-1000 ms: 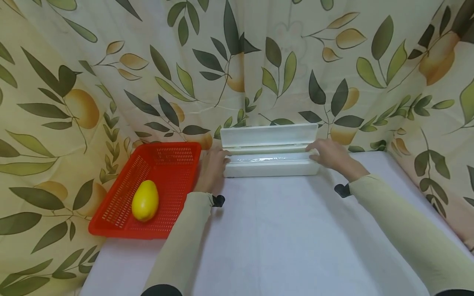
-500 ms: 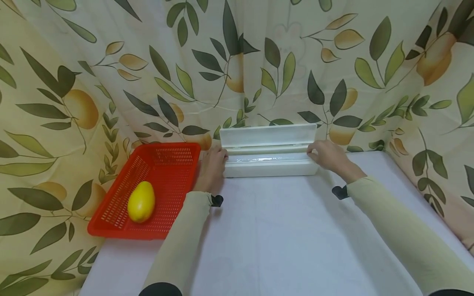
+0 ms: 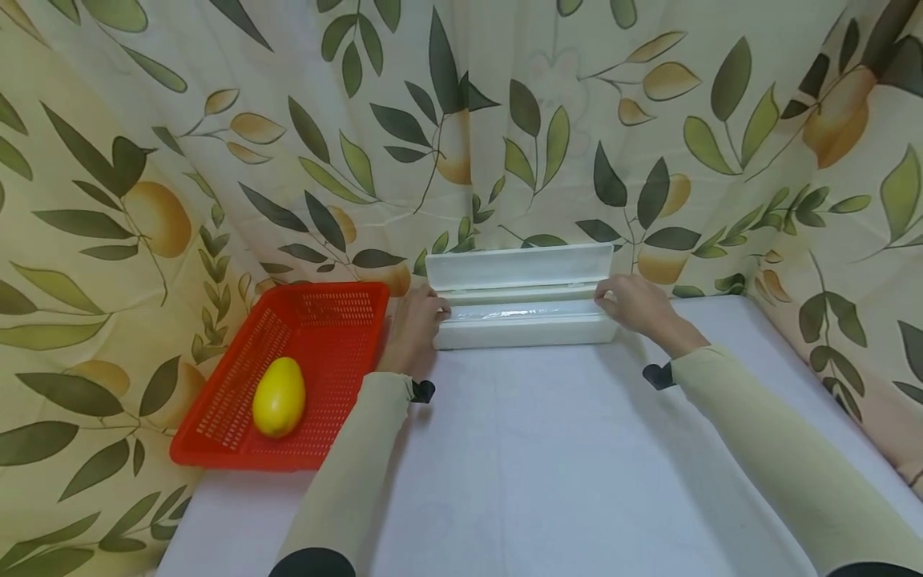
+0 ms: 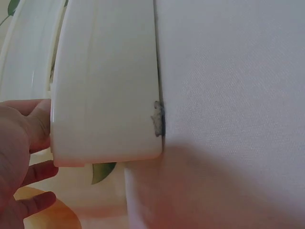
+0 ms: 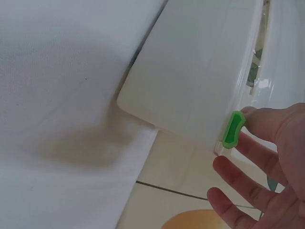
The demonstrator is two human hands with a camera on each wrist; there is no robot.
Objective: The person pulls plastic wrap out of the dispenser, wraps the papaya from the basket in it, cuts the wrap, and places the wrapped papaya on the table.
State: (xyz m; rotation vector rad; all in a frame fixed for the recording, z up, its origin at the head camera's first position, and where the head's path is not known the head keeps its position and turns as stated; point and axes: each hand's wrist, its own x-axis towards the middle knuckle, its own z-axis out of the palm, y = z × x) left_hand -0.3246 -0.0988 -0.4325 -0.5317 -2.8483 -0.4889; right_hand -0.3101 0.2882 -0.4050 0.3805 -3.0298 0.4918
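A white cling film dispenser [image 3: 525, 335] lies across the far part of the table with its lid [image 3: 519, 267] raised. Clear film [image 3: 519, 311] glints inside. At the left end, my left hand [image 3: 413, 328] grips the box with thumb and forefinger at its top edge; their tips are hidden behind the wall in the left wrist view, and the other fingers hang free. My right hand [image 3: 638, 306] is at the right end. There, in the right wrist view, thumb and forefinger pinch a small green slide cutter [image 5: 233, 130], the remaining fingers spread below.
Left of the box stands a red perforated basket [image 3: 332, 320] holding one yellow fruit [image 3: 280, 397]. A white cloth [image 3: 505, 449] covers the table. A leaf-patterned curtain [image 3: 274, 48] hangs close behind the box and along both sides.
My right thumb and forefinger have drawn closer together at the box's right end. The left hand and the dispenser stay nearly in place; the head view has shifted slightly.
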